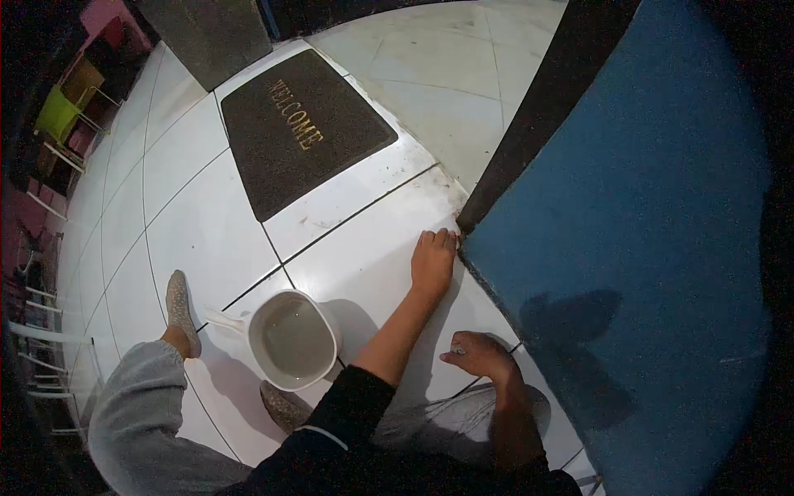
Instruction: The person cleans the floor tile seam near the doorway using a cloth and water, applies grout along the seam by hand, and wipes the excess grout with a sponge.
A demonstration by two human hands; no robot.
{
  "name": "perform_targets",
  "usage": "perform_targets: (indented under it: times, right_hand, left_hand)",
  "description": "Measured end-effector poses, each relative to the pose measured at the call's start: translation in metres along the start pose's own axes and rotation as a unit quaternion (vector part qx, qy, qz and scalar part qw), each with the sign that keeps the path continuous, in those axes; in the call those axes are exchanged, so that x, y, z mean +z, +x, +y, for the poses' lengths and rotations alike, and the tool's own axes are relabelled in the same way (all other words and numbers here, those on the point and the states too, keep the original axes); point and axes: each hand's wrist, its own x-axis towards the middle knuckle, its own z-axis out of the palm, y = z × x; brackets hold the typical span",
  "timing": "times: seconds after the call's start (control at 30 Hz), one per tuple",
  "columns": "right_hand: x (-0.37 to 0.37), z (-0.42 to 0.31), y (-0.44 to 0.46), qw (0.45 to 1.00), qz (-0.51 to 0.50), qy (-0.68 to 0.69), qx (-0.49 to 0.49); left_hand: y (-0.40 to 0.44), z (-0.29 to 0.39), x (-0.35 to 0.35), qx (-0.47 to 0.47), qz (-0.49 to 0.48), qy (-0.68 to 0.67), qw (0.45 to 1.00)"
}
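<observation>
My left hand (434, 260) reaches forward to the white tiled floor (364, 248), beside the bottom corner of the dark door frame (546, 107). Its fingers are bent and pressed together, and what they hold, if anything, is hidden. Nearer to me, my right hand (481, 355) is curled above the floor close to the blue wall (645, 231). A small pale thing shows between its thumb and fingers, too small to name. To the left of both hands stands a white dipper (255, 357) with a handle, holding cloudy greyish water (296, 337).
A dark mat (306, 132) with WELCOME on it lies ahead at the doorway. A grey pillar (207, 37) rises behind it. Chairs, one of them yellow-green (58, 116), stand at the far left. My feet in patterned socks (179, 310) are beside the dipper.
</observation>
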Motion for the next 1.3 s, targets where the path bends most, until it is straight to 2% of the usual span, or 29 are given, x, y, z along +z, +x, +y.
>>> perform_targets:
  times: [0.03,0.07,0.13,0.23,0.33,0.37,0.47,0.53,0.6,0.67,0.73,0.8,0.93,0.97,1.07,1.2,1.27,1.3]
  right_hand:
    - [-0.001,-0.002,0.001,1.0,0.0,0.0,0.0]
    - [-0.003,-0.004,-0.001,1.0,0.002,-0.002,-0.006]
    - [-0.002,-0.002,-0.002,1.0,0.002,-0.007,-0.011]
    - [0.004,0.011,-0.001,0.999,0.025,0.003,-0.036]
    - [0.002,0.007,0.0,1.0,0.007,0.007,-0.017]
    - [0.001,0.004,-0.001,1.0,0.012,0.003,-0.019]
    - [0.0,0.002,0.002,1.0,0.006,-0.001,-0.014]
    - [0.001,0.0,-0.001,1.0,-0.01,-0.003,-0.011]
    - [-0.005,-0.004,-0.004,1.0,-0.006,0.012,-0.007]
    - [-0.003,0.001,-0.002,1.0,0.001,-0.001,-0.006]
    - [0.0,0.006,0.001,1.0,0.004,-0.011,-0.005]
    - [0.004,0.007,0.004,0.999,0.019,-0.039,-0.029]
    - [0.003,0.004,0.003,0.999,-0.001,-0.026,-0.021]
    - [0.002,0.005,0.003,1.0,-0.012,-0.018,-0.018]
    - [0.0,0.007,0.002,1.0,-0.012,-0.005,-0.003]
    - [0.006,0.012,0.008,1.0,0.004,-0.023,-0.021]
    - [0.006,0.01,0.009,0.999,0.005,-0.018,-0.026]
    - [0.006,0.009,0.007,0.999,0.002,-0.016,-0.031]
  left_hand:
    - [-0.003,-0.001,0.002,0.015,0.053,-0.005,0.998]
    - [0.001,-0.003,0.004,0.014,0.054,-0.007,0.998]
    - [0.016,-0.009,0.002,0.013,-0.004,0.0,1.0]
    - [0.034,-0.01,0.001,0.006,-0.036,0.011,0.999]
    - [0.01,-0.005,-0.006,-0.015,-0.073,0.022,0.997]
    - [-0.003,-0.004,-0.009,-0.015,-0.028,-0.009,0.999]
    - [-0.008,-0.006,-0.007,-0.01,0.011,-0.033,0.999]
    - [0.01,-0.009,-0.002,-0.015,0.013,-0.032,0.999]
    - [0.034,-0.011,-0.003,-0.014,-0.029,0.002,0.999]
    - [0.038,-0.01,-0.006,0.014,-0.001,0.008,1.0]
    - [0.024,-0.005,-0.01,-0.014,-0.057,0.022,0.998]
    - [-0.002,-0.008,-0.005,0.022,0.013,0.016,1.0]
    - [0.009,-0.011,-0.002,0.035,0.035,0.026,0.998]
    - [0.022,-0.008,-0.007,-0.001,-0.016,0.022,1.0]
    - [0.035,-0.007,-0.008,-0.023,-0.044,-0.013,0.999]
    - [-0.008,0.0,-0.007,-0.01,-0.043,-0.01,0.999]
    - [-0.02,0.001,-0.005,0.014,0.054,-0.041,0.998]
    - [-0.013,-0.002,-0.005,0.032,0.074,-0.011,0.997]
